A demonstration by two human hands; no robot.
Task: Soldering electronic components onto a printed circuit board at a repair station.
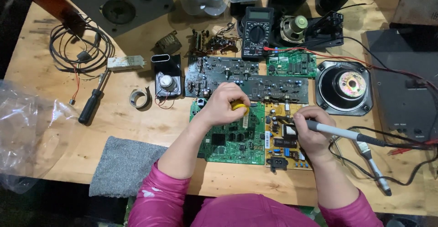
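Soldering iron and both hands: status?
Right hand shut on soldering iron, tip over tan board. Left hand holds yellow item. Nothing obstructing.

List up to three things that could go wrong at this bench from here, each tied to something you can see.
1. The tool in the right hand looks like a soldering iron; its tip is close to the fingers, so a burn seems possible.
2. Its cable loops near the table edge and might snag.
3. The left hand rests over the green circuit board, so a slip could damage components.

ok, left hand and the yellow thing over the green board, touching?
Touching. The head view shows the left hand with its fingers curled around the yellow object, above the green circuit board.
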